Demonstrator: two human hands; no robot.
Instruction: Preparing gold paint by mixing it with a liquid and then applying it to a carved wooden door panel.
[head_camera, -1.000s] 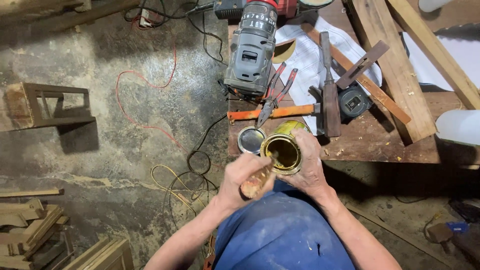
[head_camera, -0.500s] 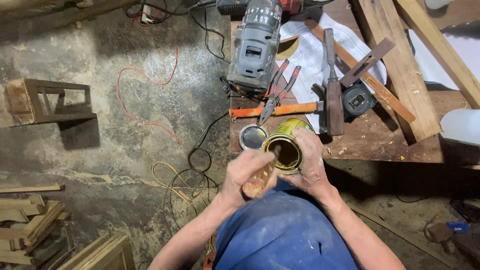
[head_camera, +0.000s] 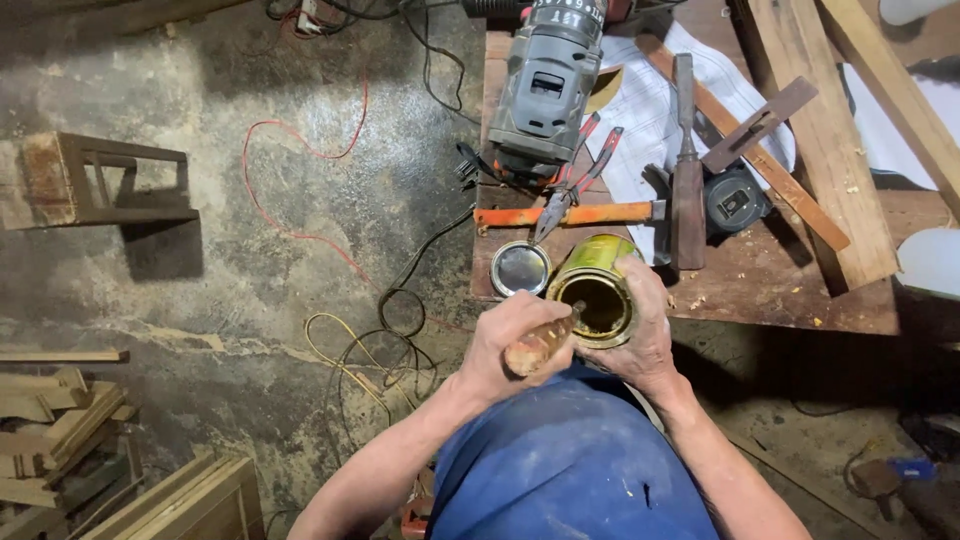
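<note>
My right hand (head_camera: 640, 335) grips an open yellow tin can (head_camera: 592, 290), tilted toward me at the near edge of a wooden workbench (head_camera: 780, 285). My left hand (head_camera: 510, 340) holds a tool with a wooden handle (head_camera: 538, 345), its tip reaching into the can's mouth. The can's round metal lid (head_camera: 520, 268) lies flat on the bench just left of the can.
A grey power drill (head_camera: 545, 85), red-handled pliers (head_camera: 575, 180), an orange-handled hammer (head_camera: 570, 213), a chisel (head_camera: 686, 180), a tape measure (head_camera: 735, 200), a square and planks lie on the bench. Cables cross the concrete floor. A small wooden stool (head_camera: 100, 180) and stacked wood pieces (head_camera: 50, 420) are at left.
Both hands and the can stay in the same place; the tool in my left hand shifts slightly at the can's mouth.
</note>
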